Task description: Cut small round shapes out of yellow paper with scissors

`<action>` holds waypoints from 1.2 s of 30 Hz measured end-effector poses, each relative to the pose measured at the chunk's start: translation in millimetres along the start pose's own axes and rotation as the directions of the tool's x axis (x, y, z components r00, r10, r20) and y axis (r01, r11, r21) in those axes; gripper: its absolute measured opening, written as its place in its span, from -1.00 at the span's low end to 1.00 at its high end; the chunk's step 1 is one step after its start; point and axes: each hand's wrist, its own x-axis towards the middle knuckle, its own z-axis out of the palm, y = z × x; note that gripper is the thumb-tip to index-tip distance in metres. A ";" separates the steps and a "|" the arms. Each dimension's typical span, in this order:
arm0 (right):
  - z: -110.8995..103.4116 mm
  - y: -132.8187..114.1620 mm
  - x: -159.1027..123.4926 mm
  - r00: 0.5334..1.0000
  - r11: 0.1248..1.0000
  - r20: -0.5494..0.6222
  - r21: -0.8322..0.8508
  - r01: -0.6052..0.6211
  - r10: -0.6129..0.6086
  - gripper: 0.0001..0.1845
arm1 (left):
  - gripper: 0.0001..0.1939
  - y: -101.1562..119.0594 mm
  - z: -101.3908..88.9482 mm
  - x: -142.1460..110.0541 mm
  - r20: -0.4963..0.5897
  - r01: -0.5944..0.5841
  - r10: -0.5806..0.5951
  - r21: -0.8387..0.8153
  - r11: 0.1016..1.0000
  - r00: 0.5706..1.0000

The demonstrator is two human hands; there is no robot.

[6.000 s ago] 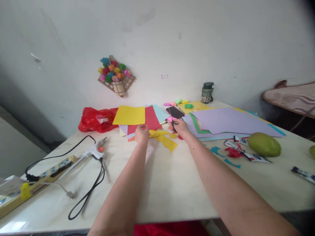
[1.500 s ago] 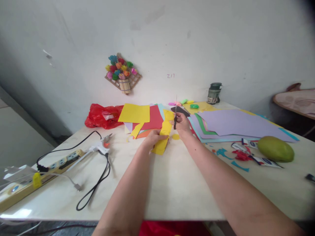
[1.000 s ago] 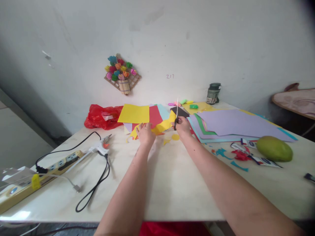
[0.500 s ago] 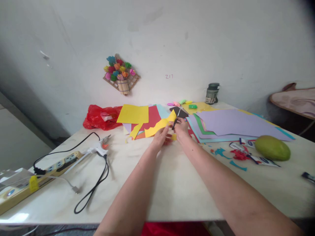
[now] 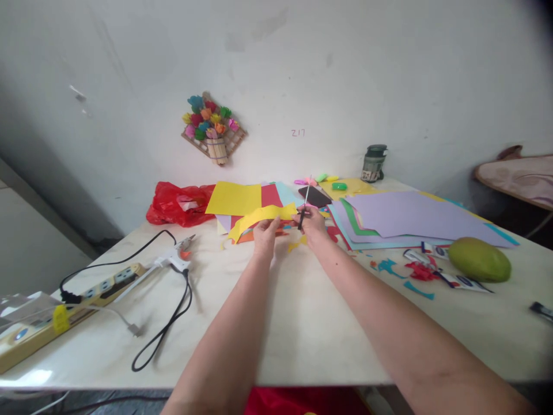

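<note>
A wavy-edged strip of yellow paper (image 5: 260, 215) is pinched in my left hand (image 5: 266, 231), whose fingers are closed on its lower edge. Just to the right, my right hand (image 5: 311, 223) grips a pair of scissors (image 5: 306, 203) by the dark handles, blades pointing up and away. The blades stand near the strip's right end; whether they touch it I cannot tell. Small yellow scraps (image 5: 297, 244) lie on the table below my hands. Behind the strip are a square yellow sheet (image 5: 234, 199) and a red sheet (image 5: 271, 196).
Stacked coloured sheets (image 5: 401, 216) lie to the right, with a green mango (image 5: 478, 259), glue tubes and scraps nearer me. At left are a glue gun (image 5: 175, 255), a power strip (image 5: 103, 288) and cables. A red plastic bag (image 5: 179, 203) and a bottle (image 5: 374, 163) stand by the wall.
My left hand has moved left and slightly up, and the yellow strip now lies lower and more level. The scissors have swung more upright in my right hand.
</note>
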 end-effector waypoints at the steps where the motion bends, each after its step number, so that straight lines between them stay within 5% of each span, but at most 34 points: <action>1: 0.4 0.1 -0.3 1.000 1.000 0.023 -0.007 0.000 0.001 -0.64 | -0.62 -0.1 -0.2 -0.8 0.048 0.025 -0.025 0.001 1.000 0.999; 7: 2.1 0.6 -4.0 0.991 0.997 0.135 -0.074 -0.013 0.023 -0.64 | -0.65 -3.4 -5.3 -0.9 0.122 0.106 -0.106 0.006 0.994 0.987; 15: -2.5 4.3 -6.2 0.974 0.987 0.194 -0.132 -0.094 0.119 -0.69 | -0.71 -3.3 -12.0 5.2 0.011 0.089 -0.088 -0.171 0.981 0.996; 24: 6.1 4.9 -21.5 0.887 0.966 0.401 -0.209 -0.154 0.228 -0.52 | -0.77 4.2 -15.9 7.7 -0.152 0.049 -0.100 -0.308 0.950 0.983; 36: 17.0 5.8 -35.1 0.824 0.948 0.496 -0.284 -0.146 0.275 -0.49 | -0.88 -4.9 -15.7 11.1 -0.178 0.002 -0.109 -0.512 0.859 0.978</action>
